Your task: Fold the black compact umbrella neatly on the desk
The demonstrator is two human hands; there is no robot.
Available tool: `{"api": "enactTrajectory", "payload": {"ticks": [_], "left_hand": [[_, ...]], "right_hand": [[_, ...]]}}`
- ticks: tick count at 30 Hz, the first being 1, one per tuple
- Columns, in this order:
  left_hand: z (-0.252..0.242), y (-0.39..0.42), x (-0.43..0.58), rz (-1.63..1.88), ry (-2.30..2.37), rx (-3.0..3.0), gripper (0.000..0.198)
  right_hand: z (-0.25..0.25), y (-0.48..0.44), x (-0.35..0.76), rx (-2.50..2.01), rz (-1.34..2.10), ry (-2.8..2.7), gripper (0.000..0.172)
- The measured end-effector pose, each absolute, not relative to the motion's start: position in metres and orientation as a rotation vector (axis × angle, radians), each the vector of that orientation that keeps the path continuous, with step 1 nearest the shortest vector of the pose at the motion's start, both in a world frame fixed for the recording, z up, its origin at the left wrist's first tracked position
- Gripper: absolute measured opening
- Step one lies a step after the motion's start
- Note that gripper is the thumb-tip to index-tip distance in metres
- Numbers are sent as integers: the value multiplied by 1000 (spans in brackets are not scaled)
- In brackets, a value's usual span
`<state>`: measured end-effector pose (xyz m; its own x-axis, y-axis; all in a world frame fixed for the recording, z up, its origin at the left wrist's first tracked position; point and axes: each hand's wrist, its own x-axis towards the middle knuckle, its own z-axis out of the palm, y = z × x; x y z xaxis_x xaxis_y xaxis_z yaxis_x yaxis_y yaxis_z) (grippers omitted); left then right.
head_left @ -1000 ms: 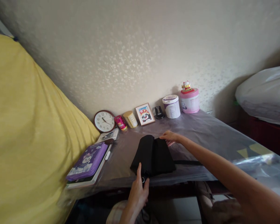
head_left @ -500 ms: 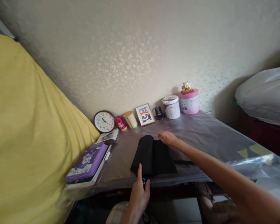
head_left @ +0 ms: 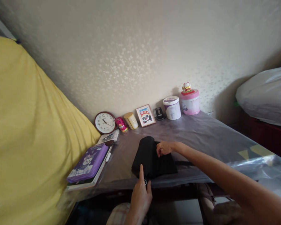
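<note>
A black folding umbrella (head_left: 144,156) lies on the table near its front edge, its cloth wrapped into a thick bundle on the left with a flat flap on the right. My left hand (head_left: 141,193) is closed round the handle end at the near side, thumb and index finger on either side of a small round silvery detail, with the index finger reaching up onto the cloth. On the flap beside the bundle, my right hand (head_left: 163,148) has its fingers curled down against the cloth. A dark strap (head_left: 184,163) runs out from the flap under my right forearm.
A purple case (head_left: 89,164) rests on books at the left beside a yellow cloth (head_left: 37,125). Along the wall stand a clock (head_left: 105,122), two small cans, a framed panda picture (head_left: 145,115), a black object and two tubs. Clear plastic covers the table (head_left: 208,137).
My right hand has moved from the far edge of the flap toward me and slightly left, curling its fingers onto the cloth. My left hand keeps its hold on the handle.
</note>
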<state>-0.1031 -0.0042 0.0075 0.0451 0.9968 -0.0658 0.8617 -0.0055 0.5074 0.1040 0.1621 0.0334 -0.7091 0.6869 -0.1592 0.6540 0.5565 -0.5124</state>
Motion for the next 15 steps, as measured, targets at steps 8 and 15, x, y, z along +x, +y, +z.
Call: {"api": "enactTrajectory", "payload": {"ticks": [8,15], "left_hand": [[9,-6,-100,415,1891,1959,64],[11,-7,-98,361,1925,1979,65]], "right_hand": [[43,164,132,-1619,929,-2366,21],[43,159,135,-1964,979,-1988,17]]}}
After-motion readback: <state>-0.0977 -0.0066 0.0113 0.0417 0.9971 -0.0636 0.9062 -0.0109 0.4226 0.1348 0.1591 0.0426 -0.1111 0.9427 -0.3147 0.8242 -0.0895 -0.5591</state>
